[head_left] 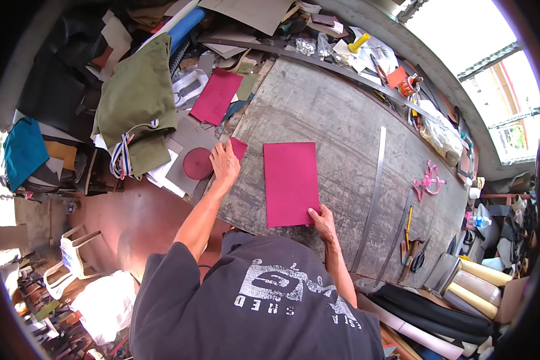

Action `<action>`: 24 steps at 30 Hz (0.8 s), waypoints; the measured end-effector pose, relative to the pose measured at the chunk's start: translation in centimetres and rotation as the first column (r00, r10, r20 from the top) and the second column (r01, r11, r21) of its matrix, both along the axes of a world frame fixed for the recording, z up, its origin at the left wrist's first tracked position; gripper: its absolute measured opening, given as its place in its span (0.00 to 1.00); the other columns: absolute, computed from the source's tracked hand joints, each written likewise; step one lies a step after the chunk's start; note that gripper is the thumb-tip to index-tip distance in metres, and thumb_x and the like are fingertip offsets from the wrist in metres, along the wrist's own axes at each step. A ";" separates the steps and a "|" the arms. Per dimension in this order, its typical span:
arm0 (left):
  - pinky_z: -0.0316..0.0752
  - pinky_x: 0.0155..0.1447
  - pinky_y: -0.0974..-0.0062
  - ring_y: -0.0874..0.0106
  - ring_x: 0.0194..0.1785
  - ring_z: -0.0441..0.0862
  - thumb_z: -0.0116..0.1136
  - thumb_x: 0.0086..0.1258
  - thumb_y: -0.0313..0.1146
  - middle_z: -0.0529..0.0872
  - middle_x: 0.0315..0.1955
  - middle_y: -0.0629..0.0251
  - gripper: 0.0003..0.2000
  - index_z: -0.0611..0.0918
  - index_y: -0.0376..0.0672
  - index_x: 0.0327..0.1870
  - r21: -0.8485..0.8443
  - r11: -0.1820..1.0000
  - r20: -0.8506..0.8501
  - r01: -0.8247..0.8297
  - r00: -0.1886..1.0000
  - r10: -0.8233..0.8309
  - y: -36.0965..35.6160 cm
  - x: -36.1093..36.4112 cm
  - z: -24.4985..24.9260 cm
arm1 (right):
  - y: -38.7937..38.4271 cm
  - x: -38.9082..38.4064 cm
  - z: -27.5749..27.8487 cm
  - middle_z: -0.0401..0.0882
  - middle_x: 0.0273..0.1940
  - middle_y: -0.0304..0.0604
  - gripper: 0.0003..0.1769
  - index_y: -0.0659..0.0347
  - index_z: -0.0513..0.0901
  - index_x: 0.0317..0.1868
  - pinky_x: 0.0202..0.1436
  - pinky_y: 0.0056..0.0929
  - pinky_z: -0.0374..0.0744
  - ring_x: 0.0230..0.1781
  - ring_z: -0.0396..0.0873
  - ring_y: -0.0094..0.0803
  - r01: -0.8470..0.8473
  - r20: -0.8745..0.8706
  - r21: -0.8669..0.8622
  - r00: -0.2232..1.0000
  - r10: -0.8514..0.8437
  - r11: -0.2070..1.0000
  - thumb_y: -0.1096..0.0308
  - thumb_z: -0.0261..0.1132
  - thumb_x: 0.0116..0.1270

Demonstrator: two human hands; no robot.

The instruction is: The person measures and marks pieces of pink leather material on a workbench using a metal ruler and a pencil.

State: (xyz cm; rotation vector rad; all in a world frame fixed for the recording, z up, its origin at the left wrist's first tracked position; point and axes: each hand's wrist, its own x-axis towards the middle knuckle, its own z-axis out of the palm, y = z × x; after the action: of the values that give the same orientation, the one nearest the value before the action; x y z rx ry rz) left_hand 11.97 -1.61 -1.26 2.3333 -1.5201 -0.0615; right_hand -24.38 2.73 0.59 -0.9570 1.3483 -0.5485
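Note:
A magenta rectangular sheet (291,180) lies on the worn grey worktable. My right hand (323,224) grips its lower right corner, with the thumb on top. To the left, at the table's edge, my left hand (225,164) has its fingers closed on a smaller magenta piece (239,148), which is partly hidden behind them. Just beside that hand sits a round dark-red coil (197,163), on grey sheets. Farther back lies another magenta piece (216,96), among scraps.
A metal ruler (375,180) lies right of the sheet. Beyond it are pink scissors (429,180), a yellow pencil (409,219) and a hammer (410,259). Olive cloth (135,102) is heaped at left. Rolled material (432,312) stands at lower right. A white chair (75,258) is on the floor.

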 end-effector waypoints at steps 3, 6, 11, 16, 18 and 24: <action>0.72 0.57 0.52 0.49 0.55 0.75 0.64 0.62 0.34 0.74 0.52 0.49 0.24 0.74 0.38 0.59 -0.056 0.996 -0.095 0.063 0.993 -0.068 2.8 -3.0 0.9 | 0.3 0.4 0.8 0.84 0.40 0.43 0.14 0.68 0.78 0.54 0.32 0.28 0.82 0.30 0.81 0.27 0.062 0.110 0.079 0.991 -0.070 0.995 0.69 0.62 0.74; 0.77 0.50 0.54 0.48 0.46 0.83 0.55 0.73 0.50 0.83 0.46 0.44 0.24 0.77 0.34 0.55 0.402 0.905 -0.762 0.138 0.598 0.248 5.4 -5.7 1.1 | 1.0 0.8 2.4 0.84 0.40 0.42 0.12 0.66 0.77 0.54 0.30 0.28 0.82 0.30 0.81 0.27 0.110 0.281 0.173 0.947 -0.156 0.979 0.70 0.61 0.75; 0.79 0.52 0.57 0.47 0.48 0.84 0.52 0.74 0.40 0.85 0.43 0.40 0.20 0.76 0.32 0.56 0.163 0.962 -0.970 0.218 -0.144 0.197 5.5 -8.2 -1.7 | 3.7 0.8 1.2 0.85 0.38 0.43 0.13 0.65 0.77 0.54 0.28 0.26 0.85 0.28 0.83 0.28 0.032 0.304 0.281 0.945 -0.121 0.959 0.69 0.62 0.74; 0.78 0.56 0.57 0.43 0.53 0.82 0.47 0.70 0.27 0.83 0.49 0.38 0.19 0.74 0.32 0.60 -0.077 0.895 -0.690 0.439 0.624 -0.365 3.5 -6.9 0.8 | 5.7 2.6 0.2 0.84 0.40 0.48 0.14 0.66 0.76 0.49 0.38 0.28 0.85 0.36 0.85 0.32 -0.098 0.148 0.275 0.987 0.059 0.956 0.63 0.61 0.75; 0.77 0.58 0.56 0.42 0.55 0.80 0.46 0.68 0.25 0.82 0.52 0.39 0.20 0.74 0.33 0.61 -0.138 0.844 -0.636 0.519 0.607 -0.477 1.8 -4.8 2.5 | 5.5 2.9 0.7 0.84 0.40 0.49 0.16 0.67 0.76 0.50 0.38 0.27 0.84 0.35 0.85 0.33 -0.061 0.098 0.278 0.995 0.035 0.959 0.61 0.61 0.75; 0.74 0.62 0.65 0.57 0.56 0.82 0.46 0.68 0.22 0.84 0.53 0.50 0.20 0.75 0.35 0.62 -0.189 0.847 -0.707 0.496 0.530 -0.468 -2.3 4.5 13.2 | 5.6 2.0 -0.7 0.86 0.35 0.50 0.16 0.67 0.80 0.46 0.34 0.27 0.84 0.31 0.86 0.34 -0.008 0.077 0.289 0.997 -0.015 0.957 0.59 0.61 0.74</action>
State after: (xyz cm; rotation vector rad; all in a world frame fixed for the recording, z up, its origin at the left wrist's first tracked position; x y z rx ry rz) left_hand 16.45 -3.88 11.93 1.4704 -1.6224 -1.0532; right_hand -22.34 8.35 -0.08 -0.6865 1.3170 -0.3739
